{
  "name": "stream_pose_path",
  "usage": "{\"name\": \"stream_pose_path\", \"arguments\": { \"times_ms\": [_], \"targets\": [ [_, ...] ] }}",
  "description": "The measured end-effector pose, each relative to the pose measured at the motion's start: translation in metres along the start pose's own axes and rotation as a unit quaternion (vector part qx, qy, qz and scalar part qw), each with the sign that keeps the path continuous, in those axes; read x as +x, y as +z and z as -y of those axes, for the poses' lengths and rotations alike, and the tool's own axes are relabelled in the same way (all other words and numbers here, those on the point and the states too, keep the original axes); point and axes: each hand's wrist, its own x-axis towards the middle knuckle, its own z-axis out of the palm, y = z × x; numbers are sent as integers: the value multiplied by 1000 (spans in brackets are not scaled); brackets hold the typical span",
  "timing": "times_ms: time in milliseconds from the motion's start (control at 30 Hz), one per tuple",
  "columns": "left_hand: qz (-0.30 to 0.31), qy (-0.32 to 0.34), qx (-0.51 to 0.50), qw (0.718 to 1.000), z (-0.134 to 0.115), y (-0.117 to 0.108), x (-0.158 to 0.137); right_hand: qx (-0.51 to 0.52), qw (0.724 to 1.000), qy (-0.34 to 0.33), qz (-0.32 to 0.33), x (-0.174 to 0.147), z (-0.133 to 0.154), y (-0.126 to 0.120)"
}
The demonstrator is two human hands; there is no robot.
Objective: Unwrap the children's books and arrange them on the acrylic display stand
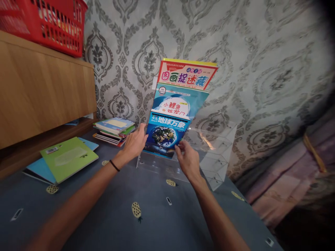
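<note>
A blue children's book with the Earth on its cover [163, 136] stands, leaning back, at the front of a clear tiered book rack [220, 157]. My left hand [136, 141] is closed at the book's left edge, with some fingertips hidden. At its lower right edge, my right hand [188, 158] grips the same book between thumb and fingers. Stepped up behind it are a teal book with a carp title [180, 99] and a red-bordered picture book [187, 75]. A yellow edge shows above the red one.
Left of the rack lies a stack of books [113, 127]. Nearer, a green book [69, 157] rests over blue ones on the dark patterned table cover [110, 216]. A red basket [60, 28] tops the wooden cabinet [47, 90]. Pinkish cloth [288, 181] hangs at right.
</note>
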Motion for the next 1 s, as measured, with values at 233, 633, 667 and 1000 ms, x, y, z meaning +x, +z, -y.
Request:
{"name": "stream_pose_path", "arguments": {
  "times_ms": [233,633,667,1000],
  "targets": [
    [17,-2,30,999,-3,-3,1,11,999,-22,-30,1,-3,4],
    [25,-6,16,1000,-2,-3,0,-17,998,-41,-32,-1,-9,12],
    [24,-6,14,1000,-1,-2,0,-21,998,-40,-31,-1,-9,12],
    [-7,17,-30,999,5,5,1,-22,999,-35,-30,-2,-4,11]
  ]
}}
